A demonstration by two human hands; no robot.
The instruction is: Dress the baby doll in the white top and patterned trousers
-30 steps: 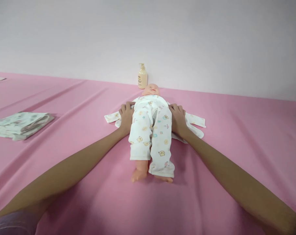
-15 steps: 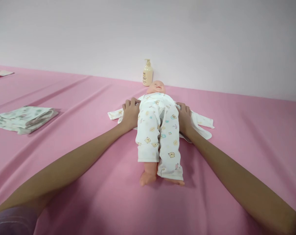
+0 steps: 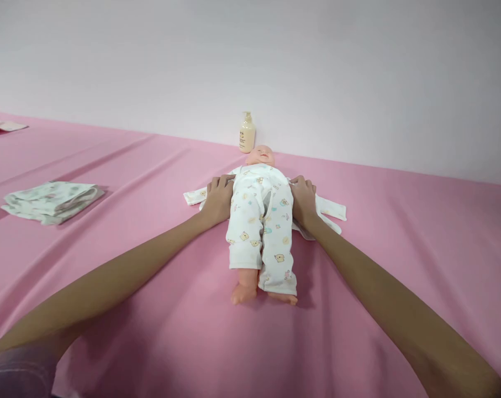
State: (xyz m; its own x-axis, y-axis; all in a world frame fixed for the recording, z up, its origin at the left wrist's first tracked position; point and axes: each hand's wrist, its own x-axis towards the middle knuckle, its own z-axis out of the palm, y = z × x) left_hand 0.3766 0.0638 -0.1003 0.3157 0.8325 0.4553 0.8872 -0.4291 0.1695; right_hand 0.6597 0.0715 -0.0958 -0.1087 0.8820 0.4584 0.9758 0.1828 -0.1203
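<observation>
A baby doll (image 3: 262, 155) lies on its back on the pink sheet, head away from me and feet towards me. White printed baby trousers (image 3: 244, 215) cover its legs and reach high up its body; the left foot in view shows more than the right one. A white long-sleeved baby top (image 3: 332, 209) spreads out beneath, a sleeve on each side. My left hand (image 3: 219, 198) is curled against the trousers' left side near the waist. Opposite it, my right hand (image 3: 303, 198) grips their right side. The fingertips of both hands are partly hidden.
Behind the doll's head a cream pump bottle (image 3: 247, 135) stands by the white wall (image 3: 109, 66). A folded printed cloth (image 3: 53, 202) lies to the left. Another pale cloth (image 3: 4, 127) is at the far left edge. The pink sheet (image 3: 399, 232) has long creases.
The view has shifted slightly, with the doll now a little smaller and its feet higher in the picture. Both hands stay at the sides of the trousers.
</observation>
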